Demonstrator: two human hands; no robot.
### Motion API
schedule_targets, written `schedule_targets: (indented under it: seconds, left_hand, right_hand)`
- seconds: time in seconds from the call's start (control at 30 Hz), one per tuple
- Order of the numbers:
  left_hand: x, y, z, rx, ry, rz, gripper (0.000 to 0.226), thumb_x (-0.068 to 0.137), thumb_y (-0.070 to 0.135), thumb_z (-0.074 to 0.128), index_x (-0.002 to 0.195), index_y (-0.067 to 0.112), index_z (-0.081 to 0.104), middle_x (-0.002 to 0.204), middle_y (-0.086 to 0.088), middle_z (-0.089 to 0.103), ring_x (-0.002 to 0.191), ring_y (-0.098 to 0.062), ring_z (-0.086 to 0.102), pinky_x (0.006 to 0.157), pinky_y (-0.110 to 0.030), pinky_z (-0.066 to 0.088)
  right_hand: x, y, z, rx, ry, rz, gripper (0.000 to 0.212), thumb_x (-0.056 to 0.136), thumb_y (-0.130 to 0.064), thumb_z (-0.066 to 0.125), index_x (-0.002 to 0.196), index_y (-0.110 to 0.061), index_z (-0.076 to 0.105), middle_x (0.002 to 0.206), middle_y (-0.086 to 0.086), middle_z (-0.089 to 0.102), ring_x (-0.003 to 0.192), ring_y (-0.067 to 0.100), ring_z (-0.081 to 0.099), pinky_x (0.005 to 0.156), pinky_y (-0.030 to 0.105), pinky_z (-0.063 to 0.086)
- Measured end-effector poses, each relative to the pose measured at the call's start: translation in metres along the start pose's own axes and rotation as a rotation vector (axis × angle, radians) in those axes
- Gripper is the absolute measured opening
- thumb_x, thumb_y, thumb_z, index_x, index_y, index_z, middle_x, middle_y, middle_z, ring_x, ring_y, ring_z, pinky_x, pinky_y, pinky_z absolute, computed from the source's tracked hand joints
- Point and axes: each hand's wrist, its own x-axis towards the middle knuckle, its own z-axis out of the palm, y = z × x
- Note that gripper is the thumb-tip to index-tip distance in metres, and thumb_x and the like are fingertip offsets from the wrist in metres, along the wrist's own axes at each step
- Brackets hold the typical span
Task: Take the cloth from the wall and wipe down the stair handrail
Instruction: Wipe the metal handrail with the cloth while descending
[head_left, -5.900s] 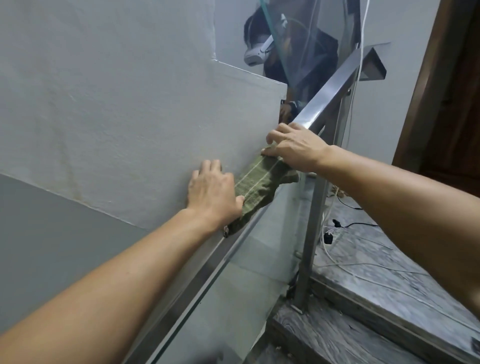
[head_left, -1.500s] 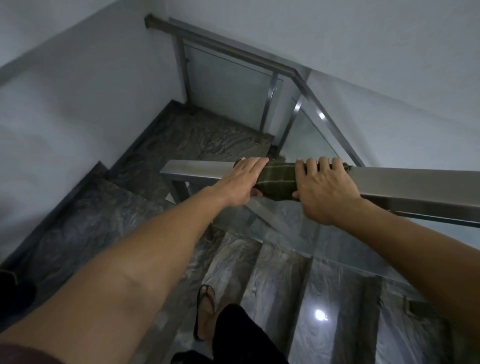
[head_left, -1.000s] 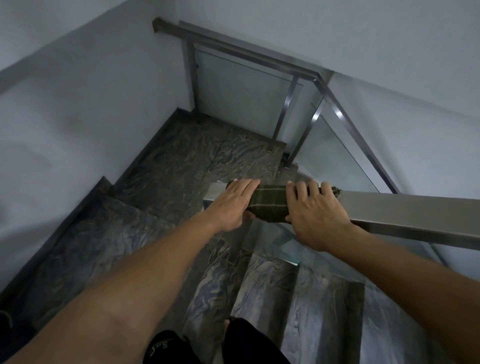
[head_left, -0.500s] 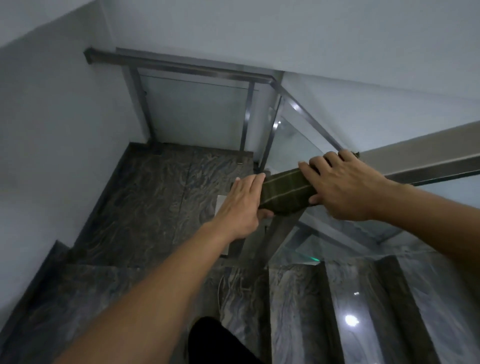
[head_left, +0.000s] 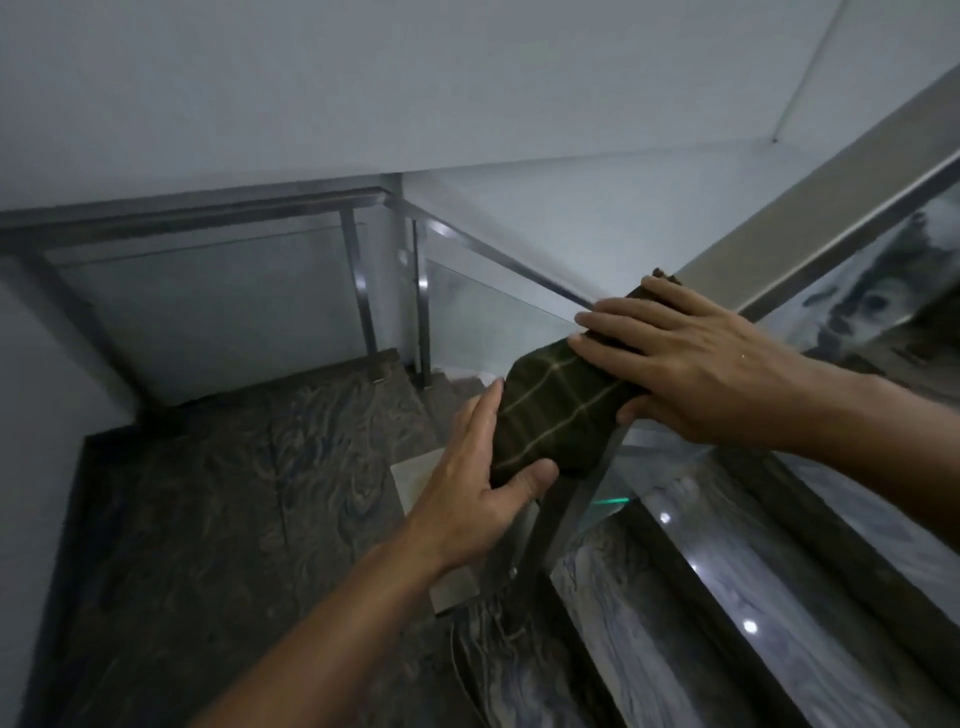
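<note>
A dark green cloth with pale stripes is draped over the lower end of the steel stair handrail, which rises toward the upper right. My right hand presses flat on the cloth's upper part, thumb under the rail. My left hand cups the cloth at the rail's end, fingers along its left side and thumb beneath. The rail's end is hidden under the cloth.
A steel post and glass panel stand below the rail. A dark marble landing lies below left, steps at right. A second handrail with glass runs along the far wall.
Both hands have slid the cloth down the rail to its lower end. The left hand has come onto the cloth's end, and the view has swung so the rail now slopes steeply up right.
</note>
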Motion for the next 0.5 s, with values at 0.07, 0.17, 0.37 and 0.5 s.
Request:
schedule_targets:
  seconds: [0.07,0.17,0.37,0.5]
  left_hand:
    - [0.003,-0.004,-0.010,-0.043,-0.074,0.046,0.093,0.076,0.063,0.053,0.149,0.038,0.001,0.154,0.022,0.011,0.141,-0.002,0.020,0.114,-0.027,0.027]
    - [0.011,-0.011,-0.021,0.016,-0.168,0.162,0.083,0.084,0.055,0.051,0.147,0.043,-0.003,0.155,0.027,-0.016,0.140,0.014,-0.008,0.104,0.000,0.008]
    - [0.026,-0.035,-0.035,0.146,-0.381,0.395,0.086,0.088,0.053,0.043,0.147,0.034,-0.016,0.155,0.019,-0.027,0.145,-0.003,-0.016,0.120,-0.046,0.006]
    - [0.045,-0.056,-0.048,0.315,-0.396,0.653,0.087,0.089,0.042,0.050,0.149,0.024,-0.011,0.159,0.004,-0.019,0.148,-0.016,-0.010,0.118,-0.052,-0.004]
  right_hand:
    - [-0.007,-0.006,0.000,-0.002,-0.024,0.076,0.067,0.087,-0.047,0.054,0.144,-0.019,0.034,0.150,0.015,0.042,0.140,0.032,0.035,0.115,0.056,0.025]
    - [-0.014,-0.020,0.001,0.019,-0.065,0.203,0.070,0.090,-0.043,0.056,0.149,-0.023,0.025,0.157,0.013,0.028,0.146,0.030,0.021,0.117,0.056,0.021]
    - [-0.007,-0.055,-0.002,0.020,-0.145,0.407,0.069,0.094,-0.039,0.046,0.152,-0.023,0.014,0.160,0.010,0.014,0.148,0.029,0.006,0.119,0.055,0.013]
    - [0.004,-0.085,-0.007,0.034,-0.200,0.548,0.067,0.096,-0.031,0.044,0.153,-0.021,0.011,0.161,0.010,0.009,0.149,0.029,0.002,0.120,0.052,0.007]
